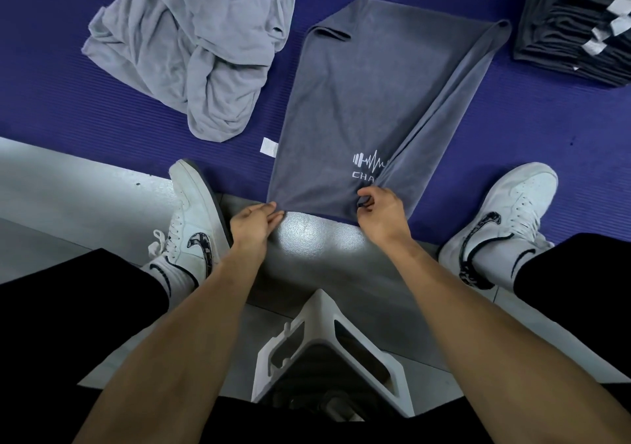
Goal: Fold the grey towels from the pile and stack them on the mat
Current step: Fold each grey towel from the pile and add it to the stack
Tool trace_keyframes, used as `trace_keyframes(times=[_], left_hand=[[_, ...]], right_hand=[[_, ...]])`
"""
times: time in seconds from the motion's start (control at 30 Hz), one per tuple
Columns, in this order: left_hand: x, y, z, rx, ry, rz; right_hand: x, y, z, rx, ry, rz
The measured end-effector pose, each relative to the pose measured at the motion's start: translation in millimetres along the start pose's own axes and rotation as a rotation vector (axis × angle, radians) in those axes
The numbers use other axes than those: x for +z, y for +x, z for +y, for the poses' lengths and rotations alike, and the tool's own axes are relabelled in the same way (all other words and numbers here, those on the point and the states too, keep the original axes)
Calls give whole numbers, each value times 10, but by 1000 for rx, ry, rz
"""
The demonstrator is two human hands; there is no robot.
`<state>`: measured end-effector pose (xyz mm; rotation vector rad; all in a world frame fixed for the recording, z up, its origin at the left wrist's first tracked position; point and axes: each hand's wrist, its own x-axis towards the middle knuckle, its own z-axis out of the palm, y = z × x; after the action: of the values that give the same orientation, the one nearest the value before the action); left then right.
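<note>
So right now it's mid-fold on one towel, the dark grey one spread flat on the mat straight ahead, with its near edge hanging just past the mat onto the floor. The left hand has a fingertip grip on the near left corner, and the right hand has curled fingers pinching the near right corner, where a long flap of the right side is already doubled over and covers part of the logo. My guess is the next move is lifting both near corners and carrying them forward to meet the far edge, keeping the two sides level so that flap doesn't skew. Room's decent: open mat beyond the far edge, the pile sits to the left just clear of the towel, and the stack is well off to the right. Shoes either side, not touching it.
</note>
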<state>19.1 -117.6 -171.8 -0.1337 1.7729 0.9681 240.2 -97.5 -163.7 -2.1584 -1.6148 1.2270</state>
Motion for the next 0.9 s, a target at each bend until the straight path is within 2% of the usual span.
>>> trace_keyframes(times=[0.17, 0.3, 0.37, 0.5, 0.6, 0.7, 0.77, 0.9], left_hand=[[-20, 11, -1, 92, 133, -29], [-51, -18, 29, 373, 471, -129], [-46, -71, 63, 475, 559, -186], [13, -185, 179, 509, 599, -292], [54, -254, 304, 566, 777, -367], [74, -322, 474, 751, 1090, -384], [79, -382, 618, 904, 1265, -405], [105, -518, 883, 1168, 1306, -444]], right_hand=[[-67, -17, 20, -46, -10, -21], [-147, -48, 52, -103, -28, -8], [-205, -63, 55, -152, -44, 2], [-388, -50, 22, -265, -99, 7], [-571, -17, -4, -335, -182, 29], [-768, -1, -46, -392, -256, 102], [-894, -7, -100, -378, -254, 74], [-1121, -86, -205, -346, -251, 17]])
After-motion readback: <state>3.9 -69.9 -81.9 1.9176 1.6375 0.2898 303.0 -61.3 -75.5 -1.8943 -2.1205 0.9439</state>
